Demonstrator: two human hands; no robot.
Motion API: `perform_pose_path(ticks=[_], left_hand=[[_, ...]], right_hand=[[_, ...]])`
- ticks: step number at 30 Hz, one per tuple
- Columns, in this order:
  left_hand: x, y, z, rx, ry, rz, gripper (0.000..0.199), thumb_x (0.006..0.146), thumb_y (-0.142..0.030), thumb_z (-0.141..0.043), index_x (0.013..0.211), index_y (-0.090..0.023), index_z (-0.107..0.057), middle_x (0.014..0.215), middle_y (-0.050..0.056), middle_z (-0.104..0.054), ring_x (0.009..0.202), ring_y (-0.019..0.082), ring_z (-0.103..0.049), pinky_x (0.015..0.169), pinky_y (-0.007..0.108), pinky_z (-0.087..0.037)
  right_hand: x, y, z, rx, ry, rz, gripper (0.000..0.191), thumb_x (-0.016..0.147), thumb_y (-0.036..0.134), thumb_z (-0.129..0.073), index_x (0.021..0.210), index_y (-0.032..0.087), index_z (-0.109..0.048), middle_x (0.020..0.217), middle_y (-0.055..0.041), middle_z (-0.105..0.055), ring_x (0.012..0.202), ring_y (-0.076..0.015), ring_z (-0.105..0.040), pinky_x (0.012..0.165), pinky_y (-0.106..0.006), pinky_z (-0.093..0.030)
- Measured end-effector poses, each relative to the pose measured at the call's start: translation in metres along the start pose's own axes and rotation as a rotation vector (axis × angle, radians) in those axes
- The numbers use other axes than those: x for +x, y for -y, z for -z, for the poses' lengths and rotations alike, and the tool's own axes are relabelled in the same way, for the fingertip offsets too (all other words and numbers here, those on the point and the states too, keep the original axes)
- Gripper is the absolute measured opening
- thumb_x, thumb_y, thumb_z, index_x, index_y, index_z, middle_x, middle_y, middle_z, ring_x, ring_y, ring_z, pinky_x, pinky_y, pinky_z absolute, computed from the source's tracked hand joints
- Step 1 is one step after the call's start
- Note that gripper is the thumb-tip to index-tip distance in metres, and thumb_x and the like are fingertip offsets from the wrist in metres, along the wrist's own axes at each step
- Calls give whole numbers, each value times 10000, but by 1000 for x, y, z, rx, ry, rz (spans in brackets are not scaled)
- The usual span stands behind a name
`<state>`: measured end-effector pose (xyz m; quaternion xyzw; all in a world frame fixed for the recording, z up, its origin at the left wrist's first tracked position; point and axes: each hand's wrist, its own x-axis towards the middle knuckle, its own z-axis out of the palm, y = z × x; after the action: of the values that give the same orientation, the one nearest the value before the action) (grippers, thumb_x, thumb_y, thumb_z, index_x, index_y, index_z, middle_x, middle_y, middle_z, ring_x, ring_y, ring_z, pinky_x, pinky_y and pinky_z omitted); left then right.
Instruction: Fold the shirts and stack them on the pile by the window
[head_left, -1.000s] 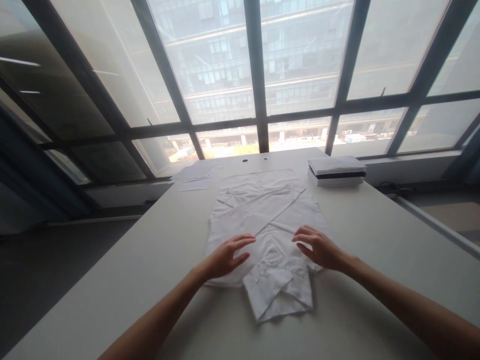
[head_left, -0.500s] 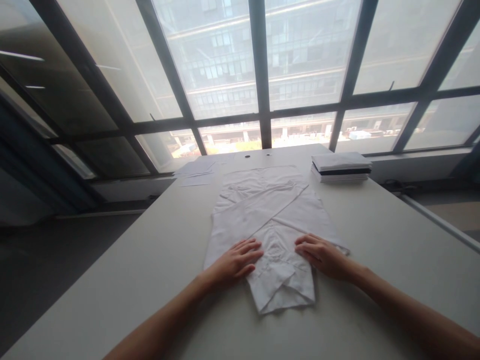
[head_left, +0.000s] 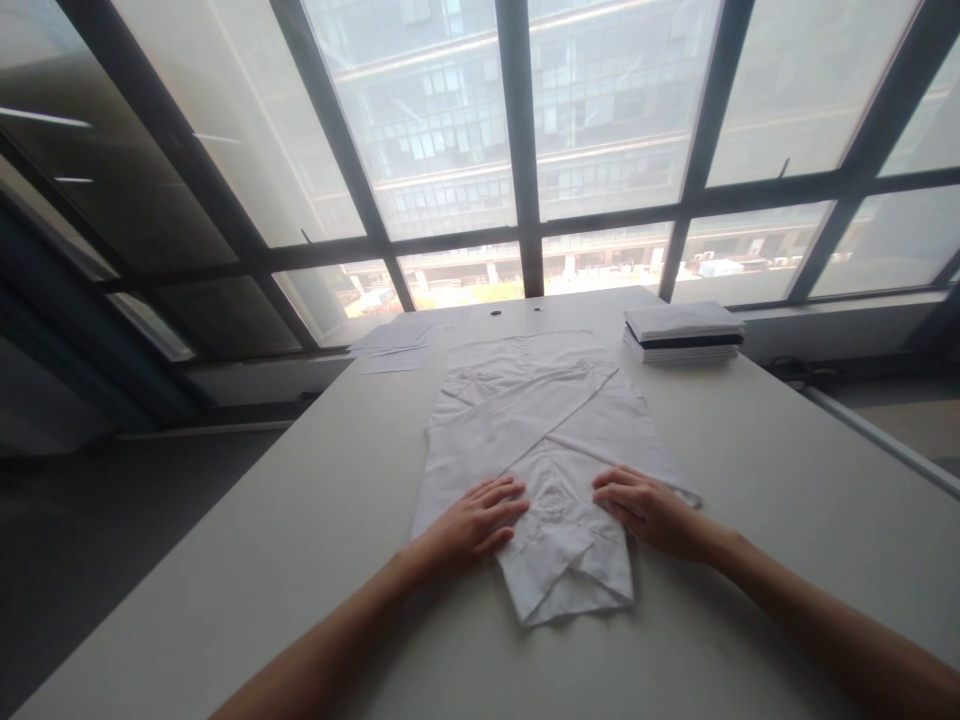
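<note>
A white cloth garment (head_left: 517, 425) lies partly folded on the table, with a diagonal flap across its middle and wrinkles down the centre. Its narrower end points toward me and has folded-over corners. On the left side of that end, my left hand (head_left: 480, 518) rests flat with its fingers slightly apart. Opposite it, my right hand (head_left: 646, 508) lies on the garment's right edge, fingers stretched inward and a little bent. Neither hand grips the cloth visibly. Whether the garment is a shirt or something else, I cannot tell.
The white table (head_left: 300, 560) runs toward large framed windows. At its far right stands a stack of folded white cloths (head_left: 684, 325) with a dark layer in it. Several paper sheets (head_left: 394, 345) lie at the far left. A dark curtain (head_left: 82, 340) hangs beyond.
</note>
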<state>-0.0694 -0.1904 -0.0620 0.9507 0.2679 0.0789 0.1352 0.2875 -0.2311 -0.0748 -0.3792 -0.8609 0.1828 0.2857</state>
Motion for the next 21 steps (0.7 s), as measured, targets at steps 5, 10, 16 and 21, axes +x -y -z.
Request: perform_pose_path(ticks=[5,10,16,21], left_hand=[[-1,5,-4,-22,-16,-31,454,1048,-424,-438,1476,-292,-510,1569,62,-449,1482,272,-346,1219,470,-297],[0,7,-6,-31,-24,-38,444,1049,-396,-445,1477,-290,-502,1575,62,-439,1483,271,-343,1216,477,-302],[0,7,-5,-27,-18,-36,436,1050,-377,-450,1472,-284,-502,1578,67,-433,1485,268,-340,1217,487,-296],[0,7,-6,-27,-48,-53,411,1038,-336,-476,1435,-247,-536,1541,103,-477,1460,281,-381,1199,500,-326]], right_hand=[[1,-1,0,28,-29,30,278,1028,314,-475,1073,217,-732,1133,-116,-686,1021,-210,-657,913,-335,-543],[1,2,2,30,-34,27,263,1024,325,-495,1083,231,-733,1128,-104,-690,1015,-204,-662,913,-327,-543],[1,3,3,24,-26,22,256,1023,281,-486,1087,238,-729,1142,-99,-689,1030,-207,-661,918,-330,-538],[0,1,2,14,-16,32,268,990,162,-491,1135,231,-705,1177,-98,-677,1068,-206,-641,934,-341,-524]])
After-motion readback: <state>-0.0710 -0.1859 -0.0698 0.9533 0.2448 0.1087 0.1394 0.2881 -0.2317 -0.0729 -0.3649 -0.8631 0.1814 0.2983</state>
